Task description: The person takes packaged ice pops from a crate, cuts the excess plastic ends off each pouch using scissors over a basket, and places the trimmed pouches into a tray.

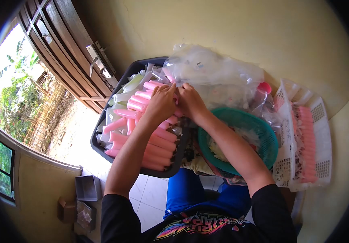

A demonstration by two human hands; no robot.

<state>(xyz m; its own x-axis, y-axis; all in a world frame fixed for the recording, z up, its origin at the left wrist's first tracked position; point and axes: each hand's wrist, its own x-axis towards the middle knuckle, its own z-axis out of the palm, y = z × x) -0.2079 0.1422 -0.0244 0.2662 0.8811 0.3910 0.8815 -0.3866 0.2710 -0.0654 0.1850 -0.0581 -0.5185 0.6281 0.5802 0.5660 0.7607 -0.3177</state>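
My left hand (163, 102) and my right hand (191, 101) meet over the right side of a dark grey tub (97, 139). The fingers of both are bent and pressed close around a pink-filled plastic tube (176, 98), mostly hidden by them. Below and beside my left hand, several pink-filled tubes (158, 146) like ice pops lie piled in the tub. Pale green and whitish tubes (134, 83) lie behind them. Just beyond my hands a large clear plastic bag (211, 67) spreads against the wall.
Right of the tub sits a teal mesh basket (275, 142) with pale plastic pieces inside. A white crate (323, 133) with a row of pink tubes (304, 143) and a pink cup (264, 88) stand further right. An open wooden door (67, 48) is at left; a grey bin (88, 188) lies below.
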